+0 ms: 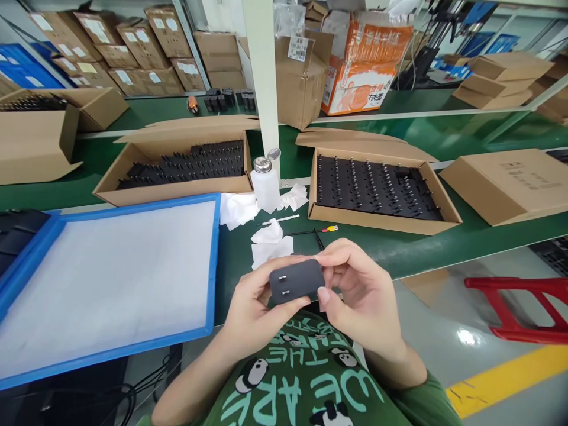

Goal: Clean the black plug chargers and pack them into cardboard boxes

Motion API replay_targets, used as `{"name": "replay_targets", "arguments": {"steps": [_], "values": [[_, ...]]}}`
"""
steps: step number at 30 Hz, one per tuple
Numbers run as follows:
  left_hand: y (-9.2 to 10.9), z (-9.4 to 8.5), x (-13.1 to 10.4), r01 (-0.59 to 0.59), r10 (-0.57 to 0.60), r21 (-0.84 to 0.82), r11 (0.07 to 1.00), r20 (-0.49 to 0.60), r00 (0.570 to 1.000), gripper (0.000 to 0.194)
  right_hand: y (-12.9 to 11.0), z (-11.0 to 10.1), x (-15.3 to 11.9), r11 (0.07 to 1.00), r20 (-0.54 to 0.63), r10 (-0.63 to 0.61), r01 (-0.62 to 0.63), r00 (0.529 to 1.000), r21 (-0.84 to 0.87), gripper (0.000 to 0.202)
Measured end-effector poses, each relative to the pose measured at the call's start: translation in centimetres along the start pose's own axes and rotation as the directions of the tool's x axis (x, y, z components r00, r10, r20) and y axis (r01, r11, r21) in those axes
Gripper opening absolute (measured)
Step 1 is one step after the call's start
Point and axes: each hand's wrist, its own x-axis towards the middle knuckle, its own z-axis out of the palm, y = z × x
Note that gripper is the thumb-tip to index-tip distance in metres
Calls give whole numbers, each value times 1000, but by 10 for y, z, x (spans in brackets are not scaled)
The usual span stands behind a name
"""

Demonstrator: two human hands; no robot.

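A black power adapter (304,279) with two metal prongs facing up is held between both hands, close to my body at the table's front edge. My left hand (257,302) grips its left end, thumb along the near side and fingers along the far side. On its right end, the thumb and fingertips of my right hand (361,296) pinch the corner. Just beyond my hands lie crumpled white wipes (270,251), a thin white stick (280,220) and a dark cable with a red and yellow end (331,229).
Open cartons of black adapters stand at the back left (177,168) and back right (377,183). Between them is a white dispenser bottle (265,186) beside a post. A blue-framed white tray (119,278) occupies the left. A closed carton (515,183) and a red stool (523,307) are right.
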Motion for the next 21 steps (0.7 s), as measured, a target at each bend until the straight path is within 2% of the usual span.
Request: {"name": "replay_targets", "arguments": {"steps": [5,8,16,19,21], "values": [[2,1,0,5,-5,-15,1000,-17,1000,46,1,2,-2,995,-39,-44,40,998,-97,35],[2,0,0,27,-28,-22,999,-24,999,40,3,2,-2,996,-45,-32,28,999,-84,34],[1,-7,-6,176,-189,-201,964,-45,981,33,2,8,2,996,-34,-24,21,999,-83,29],[5,-12,-9,271,-281,-342,900,21,959,24,-1,13,5,995,-23,-20,18,1000,-102,27],[7,-16,-12,325,-320,-425,845,86,944,25,-2,16,7,993,-14,-16,15,1000,-117,25]]}}
